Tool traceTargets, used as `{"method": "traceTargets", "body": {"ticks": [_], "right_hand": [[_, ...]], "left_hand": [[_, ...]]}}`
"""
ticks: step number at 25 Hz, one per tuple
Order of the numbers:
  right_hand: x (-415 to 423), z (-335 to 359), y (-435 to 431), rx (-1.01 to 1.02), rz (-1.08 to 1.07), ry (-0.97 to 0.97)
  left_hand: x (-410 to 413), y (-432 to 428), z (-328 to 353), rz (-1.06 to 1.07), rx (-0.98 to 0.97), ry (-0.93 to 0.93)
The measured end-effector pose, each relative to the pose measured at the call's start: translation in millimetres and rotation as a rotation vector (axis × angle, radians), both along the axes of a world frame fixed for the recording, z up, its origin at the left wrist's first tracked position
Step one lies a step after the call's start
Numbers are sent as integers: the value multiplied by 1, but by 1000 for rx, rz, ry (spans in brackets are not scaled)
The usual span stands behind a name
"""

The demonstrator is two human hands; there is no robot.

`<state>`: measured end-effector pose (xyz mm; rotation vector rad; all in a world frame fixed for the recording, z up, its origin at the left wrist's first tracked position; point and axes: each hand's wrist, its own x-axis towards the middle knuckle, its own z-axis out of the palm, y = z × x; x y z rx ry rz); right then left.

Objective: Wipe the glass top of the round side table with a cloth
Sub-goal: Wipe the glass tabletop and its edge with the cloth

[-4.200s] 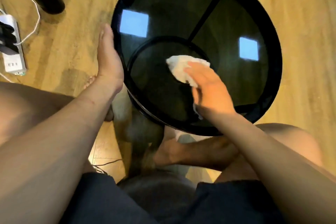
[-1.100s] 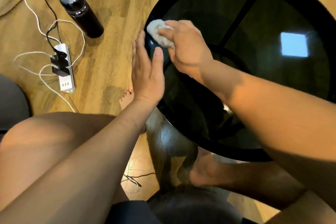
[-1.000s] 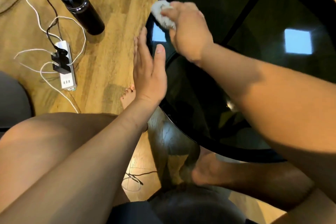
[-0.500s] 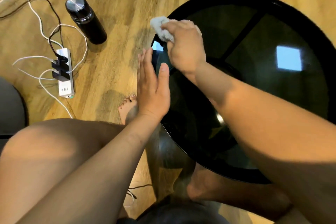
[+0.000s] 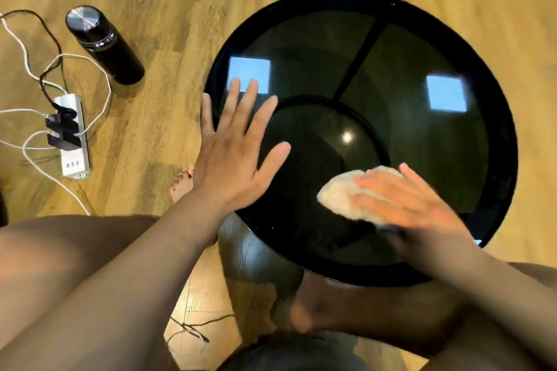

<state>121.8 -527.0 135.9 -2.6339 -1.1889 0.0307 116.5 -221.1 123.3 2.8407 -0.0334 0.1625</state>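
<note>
Nearest the camera, the person's bare thighs and dark shorts [image 5: 301, 355] fill the lower edge, and one bare foot [image 5: 304, 315] rests on the wooden floor [image 5: 168, 117] under the near rim of the desk [image 5: 500, 117], a round side table with a black frame and dark glass top. Just above that near rim, the right hand [image 5: 407, 202] lies flat, fingers spread wide and slightly blurred, pressing a crumpled white cloth [image 5: 340, 194] onto the glass; the cloth sits on the near part of the top, right of its middle, sticking out from under the fingers toward the left. The left hand [image 5: 238, 153] is open and empty, fingers fanned wide, palm down over the left edge of the desk, with its little finger beyond the rim and its thumb pointing toward the cloth; whether the palm touches the glass cannot be told. The toes of the other foot [image 5: 180, 187] show beside the left wrist. Farther in, the glass reflects two pale blue squares and a small bright spot, and a lower ring and a dark spoke of the frame show through it. On the floor to the left lies a white power strip [image 5: 75, 141] with black plugs and white and black cables [image 5: 36, 69] looping around it. Beyond it stands a black bottle [image 5: 105, 45] with a silver cap, well apart from the desk.
</note>
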Motion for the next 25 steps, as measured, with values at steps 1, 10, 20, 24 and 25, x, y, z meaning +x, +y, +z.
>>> {"method": "traceTargets", "body": {"ticks": [1,10,20,24,25], "right_hand": [[33,1,-14,23,-183,5],[273,6,133,103,-651,0],[245,1,157,29,-130,-50],[296,12,40,-65,-676,-57],[299,11,38,-45,-707,-33]], "left_hand": [[0,0,0,-55,63,24],[4,5,4,-92,-56,1],[-1,2,3,-23,-186,-90],[-1,2,3,-32,-177,-80],[0,2,3,-31,-179,-78]]}}
